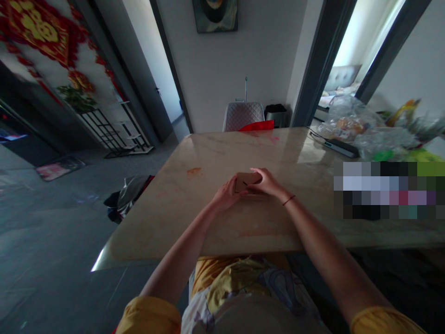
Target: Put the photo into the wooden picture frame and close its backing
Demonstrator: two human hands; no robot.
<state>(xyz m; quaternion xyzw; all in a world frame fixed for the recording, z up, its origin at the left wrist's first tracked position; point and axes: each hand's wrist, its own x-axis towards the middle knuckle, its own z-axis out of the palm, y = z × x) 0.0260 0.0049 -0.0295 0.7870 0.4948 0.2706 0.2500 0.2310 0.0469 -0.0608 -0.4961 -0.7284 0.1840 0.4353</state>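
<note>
Both hands close around a small brown box (242, 178) over the middle of the worktop (225, 225). The left hand (226, 191) grips its left side, and the right hand (264, 182), with a thin dark band (289, 200) at the wrist, grips it from the right. The fingers cover much of the box, so its full outline and any print on it are hard to make out; a dark line shows on its face between the hands. A paler strip runs along just below it, and whether this is the box's own lower edge or a separate piece I cannot tell, nor whether the box touches the worktop.

To the right, a blocky mosaic (385, 190) hides whatever lies there (only dark scraps and a bit of green peep out around it). Behind that, crumpled clear plastic bags (354, 116) veil their contents, and a dark elongated device (342, 147) with a cable lies beside them, partly overlapped by plastic. An orange-brown stain (193, 172) marks the worktop to the left of the hands.

Beyond the far edge, a quilted chair back (245, 113) shows only its upper part, with something red in front of it. The picture (215, 15) on the wall is cut off at the top.
</note>
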